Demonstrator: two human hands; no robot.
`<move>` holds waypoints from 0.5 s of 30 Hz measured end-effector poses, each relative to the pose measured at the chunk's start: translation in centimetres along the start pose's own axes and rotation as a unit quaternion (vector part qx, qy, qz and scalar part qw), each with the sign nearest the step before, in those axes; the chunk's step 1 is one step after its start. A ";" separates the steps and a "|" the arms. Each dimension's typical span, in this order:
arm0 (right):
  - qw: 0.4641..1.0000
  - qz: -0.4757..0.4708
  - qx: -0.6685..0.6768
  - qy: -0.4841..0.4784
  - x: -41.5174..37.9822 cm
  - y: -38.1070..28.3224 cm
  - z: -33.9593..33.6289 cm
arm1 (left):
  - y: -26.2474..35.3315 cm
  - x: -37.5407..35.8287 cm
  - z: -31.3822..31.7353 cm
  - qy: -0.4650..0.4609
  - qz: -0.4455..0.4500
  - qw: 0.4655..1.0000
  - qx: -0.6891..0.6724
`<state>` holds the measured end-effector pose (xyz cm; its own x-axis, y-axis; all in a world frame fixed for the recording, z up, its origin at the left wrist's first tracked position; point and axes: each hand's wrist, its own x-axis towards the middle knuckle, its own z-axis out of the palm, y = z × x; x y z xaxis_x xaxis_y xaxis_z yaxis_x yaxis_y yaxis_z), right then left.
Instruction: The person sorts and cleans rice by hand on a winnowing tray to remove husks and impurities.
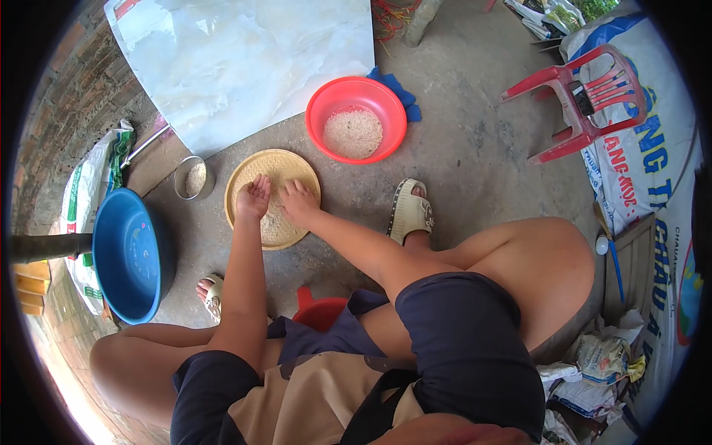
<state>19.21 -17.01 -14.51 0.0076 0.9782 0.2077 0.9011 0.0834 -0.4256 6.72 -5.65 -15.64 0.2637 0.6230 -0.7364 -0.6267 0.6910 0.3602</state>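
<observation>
A round woven tray lies on the concrete floor, with pale grains spread over its lower middle. My left hand is over the tray's left part, palm turned up and fingers apart, with nothing visible in it. On the right side of the tray, my right hand reaches palm down to the grains, its fingers spread. Whether grains lie beneath its palm is hidden. A red basin holding more pale grains stands above and right of the tray. Left of the tray is a metal bowl with some grains inside.
A large blue basin stands at the left. Behind the tray lies a white marbled sheet. A small red chair is at the upper right, near printed sacks. Something red shows between my legs. A blue cloth touches the red basin.
</observation>
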 end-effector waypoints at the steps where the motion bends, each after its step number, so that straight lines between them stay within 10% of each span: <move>1: 1.000 0.000 0.001 0.000 -0.5 0.2 -0.2 | 0.0 -0.1 0.0 0.005 0.004 1.000 -0.001; 6: 0.982 -0.174 -0.002 -0.078 -1.9 0.8 0.7 | -0.3 -0.1 -0.3 0.007 -0.004 1.000 0.004; 15: 0.975 -0.197 0.049 -0.095 -0.9 1.6 2.2 | -0.6 0.1 -0.6 0.024 -0.010 1.000 0.010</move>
<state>19.67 -17.37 -17.35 -0.4196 0.8834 0.2089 0.7719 0.4683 -0.4300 6.69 -6.19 -16.25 0.2405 0.5915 -0.7696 -0.6071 0.7103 0.3561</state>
